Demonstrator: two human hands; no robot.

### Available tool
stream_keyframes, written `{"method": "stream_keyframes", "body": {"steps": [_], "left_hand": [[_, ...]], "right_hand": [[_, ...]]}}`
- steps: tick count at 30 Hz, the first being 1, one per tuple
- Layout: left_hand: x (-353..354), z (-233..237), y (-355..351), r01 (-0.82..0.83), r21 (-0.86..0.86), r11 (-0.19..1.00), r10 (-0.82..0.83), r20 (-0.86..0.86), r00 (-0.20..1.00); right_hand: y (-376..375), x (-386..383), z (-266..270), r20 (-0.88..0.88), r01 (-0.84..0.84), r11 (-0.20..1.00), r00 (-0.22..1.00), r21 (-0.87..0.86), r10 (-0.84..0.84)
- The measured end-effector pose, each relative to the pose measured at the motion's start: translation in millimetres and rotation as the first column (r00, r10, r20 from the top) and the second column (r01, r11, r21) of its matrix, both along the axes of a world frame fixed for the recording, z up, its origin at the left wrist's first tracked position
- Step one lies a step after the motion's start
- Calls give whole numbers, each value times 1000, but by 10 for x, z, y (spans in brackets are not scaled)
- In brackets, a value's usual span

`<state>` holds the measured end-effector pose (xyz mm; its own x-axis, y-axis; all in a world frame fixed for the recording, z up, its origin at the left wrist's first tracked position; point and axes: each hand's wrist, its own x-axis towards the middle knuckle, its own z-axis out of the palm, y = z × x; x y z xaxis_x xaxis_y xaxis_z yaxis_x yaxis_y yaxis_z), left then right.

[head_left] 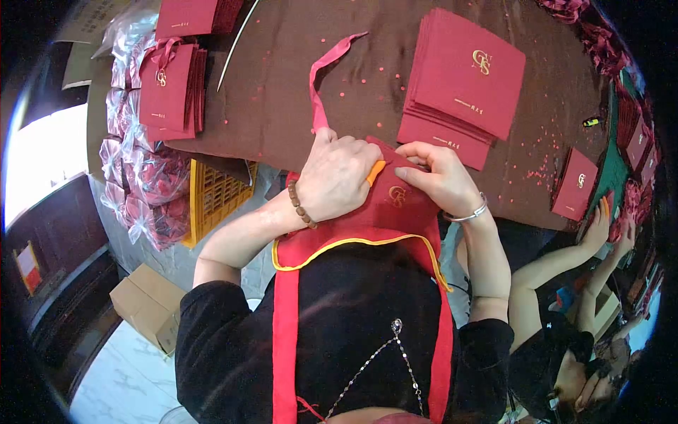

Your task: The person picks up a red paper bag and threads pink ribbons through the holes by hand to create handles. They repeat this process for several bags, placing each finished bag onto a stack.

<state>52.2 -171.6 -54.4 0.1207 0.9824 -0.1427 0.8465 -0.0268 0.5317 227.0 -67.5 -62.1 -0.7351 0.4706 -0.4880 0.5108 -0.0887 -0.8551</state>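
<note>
My left hand (342, 173), with a beaded bracelet at the wrist, is closed around a small orange-handled tool (376, 169); its working end is hidden. A pink-red ribbon (318, 88) runs up from that hand across the cloth. My right hand (441, 180), wearing a silver bangle, pinches the upper edge of a red paper bag (380, 200) with a gold logo. This bag lies at the table edge in front of my red apron (353, 251), between both hands. Just beyond my right hand is a stack of matching red bags (445, 78).
Brown cloth covers the table (282, 92), dotted with small red paper discs. More red bags (169, 92) are piled at left, near plastic-wrapped red bundles (152, 173) and a yellow crate (215, 194). A co-worker's hands (600, 222) are at right. A cardboard box (148, 304) sits on the floor.
</note>
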Motion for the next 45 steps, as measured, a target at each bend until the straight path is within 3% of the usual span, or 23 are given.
{"method": "stream_keyframes", "body": {"steps": [7, 9, 13, 16, 17, 20, 31, 39, 43, 45], "left_hand": [[-2, -47, 18, -33, 19, 999, 31, 67, 997], [-36, -27, 41, -25, -25, 999, 28, 132, 991], [-52, -39, 45, -20, -60, 998, 29, 160, 987], [-36, 15, 40, -13, -79, 997, 24, 140, 990], [-20, -32, -1, -12, 28, 1000, 8, 142, 990], [1, 25, -1, 23, 39, 999, -26, 70, 997], [-24, 24, 100, 47, -45, 998, -45, 49, 998], [0, -8, 42, 90, 51, 995, -93, 65, 994], [70, 7, 1, 54, 91, 994, -47, -70, 996], [67, -29, -14, 44, 122, 992, -40, -34, 999]], "right_hand": [[-33, 55, -36, 28, 6, 1000, 1000, 14, -6], [-55, 82, -79, -58, 63, 994, 996, -91, -69], [-50, 80, -32, -54, 75, 988, 995, -132, -83], [-35, 75, 4, -46, 56, 988, 997, -141, -63], [-36, 74, 12, -51, 57, 986, 997, -158, -65], [-38, 77, 5, -43, 53, 982, 997, -179, -62], [-139, 133, -85, -86, 120, 980, 987, -158, -134], [-143, 127, -71, -72, 143, 965, 984, -221, -163], [-179, 141, -101, -77, 164, 970, 981, -180, -180], [-198, 153, -137, -88, 169, 968, 978, -187, -188]]}}
